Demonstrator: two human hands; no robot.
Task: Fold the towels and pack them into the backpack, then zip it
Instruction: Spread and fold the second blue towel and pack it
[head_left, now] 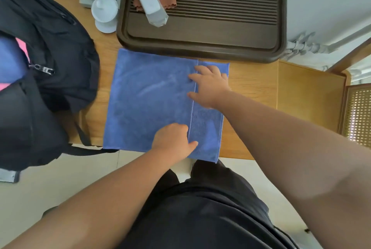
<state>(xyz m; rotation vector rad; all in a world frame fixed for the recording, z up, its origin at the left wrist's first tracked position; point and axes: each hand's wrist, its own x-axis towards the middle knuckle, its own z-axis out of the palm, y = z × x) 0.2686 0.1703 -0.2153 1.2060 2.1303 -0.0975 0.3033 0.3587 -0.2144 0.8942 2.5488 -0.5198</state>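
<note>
Two hands rest along the blue towel (150, 98) fold: right hand (210, 86) flat and spread, left hand (172, 140), grip unclear.

Blue towel (150, 98); black backpack (50, 67); dark brown, perhaps ribbed, tray (200, 51).

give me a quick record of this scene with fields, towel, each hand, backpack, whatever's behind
towel: blue towel flat on the wooden table, one flap folded over, its edge running front to back near the right side
left hand: on the towel at the near end of that edge, grip unclear
right hand: fingers spread, pressing the far end of the edge
backpack: black, left of the towel, unzipped, blue and pink fabric inside
behind: brown tray
</note>
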